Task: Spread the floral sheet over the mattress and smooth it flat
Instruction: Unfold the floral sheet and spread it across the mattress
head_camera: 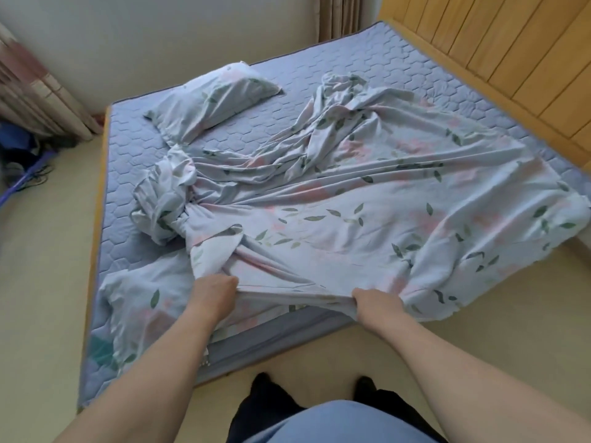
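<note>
Sheet [367, 225], floral, lies rumpled across the mattress [134, 148], covering mostly the right and near part. Print: pink blooms and dark green leaves on pale blue-white cloth. Fabric looks thin and soft, drawn into long creases that fan out from the near edge toward the far middle. A twisted, bunched knot of it sits left of centre, and a crumpled ridge runs up toward the far side. Right corner of the sheet hangs over the mattress edge onto the floor [38, 251]. A flatter flap lies on the near left corner.

Left hand [213, 294] grips a gathered fold of the sheet at the near edge, fingers curled under the cloth. Right hand [377, 303] grips the same edge further right, fist closed round the hem. The cloth between the two hands is pulled taut, lifted just off the mattress side. Both bare forearms reach forward from the bottom of view.

Mattress is blue-grey, quilted in a hexagon pattern, with a darker grey side band. Much of its left and far surface shows bare.

Pillow [211, 103] in a matching floral case rests on the far left part, plump, tilted at an angle, apart from the sheet.

Wooden panelled headboard [499, 59], warm yellow, stands along the right. Striped curtain [35, 87] hangs at far left. Floor is pale cream
</note>
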